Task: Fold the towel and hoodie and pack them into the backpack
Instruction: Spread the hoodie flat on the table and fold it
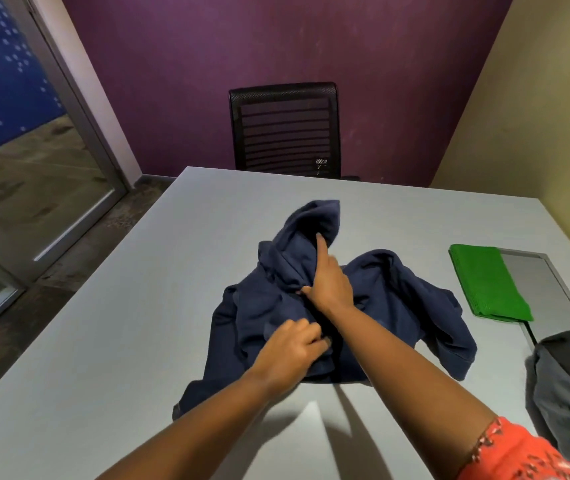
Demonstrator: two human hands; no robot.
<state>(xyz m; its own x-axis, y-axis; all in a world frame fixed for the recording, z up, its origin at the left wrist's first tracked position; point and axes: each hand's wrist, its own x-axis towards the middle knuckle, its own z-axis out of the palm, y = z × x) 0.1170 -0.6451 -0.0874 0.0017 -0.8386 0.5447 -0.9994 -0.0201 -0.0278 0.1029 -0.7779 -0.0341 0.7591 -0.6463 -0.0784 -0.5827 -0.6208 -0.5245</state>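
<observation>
Right hand (328, 285) presses hoodie (311, 299), hood pointing away.

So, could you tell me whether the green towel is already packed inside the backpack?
No, the folded green towel lies on the table, apart from the backpack at the right edge.

office meeting room | mesh office chair (285, 129) | grey table (103, 341) | glass door (17, 150)

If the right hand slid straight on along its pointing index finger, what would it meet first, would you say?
The right hand points up the hoodie toward its hood, so it would likely meet the hood's folds first; beyond lies bare table, then the chair.
</observation>
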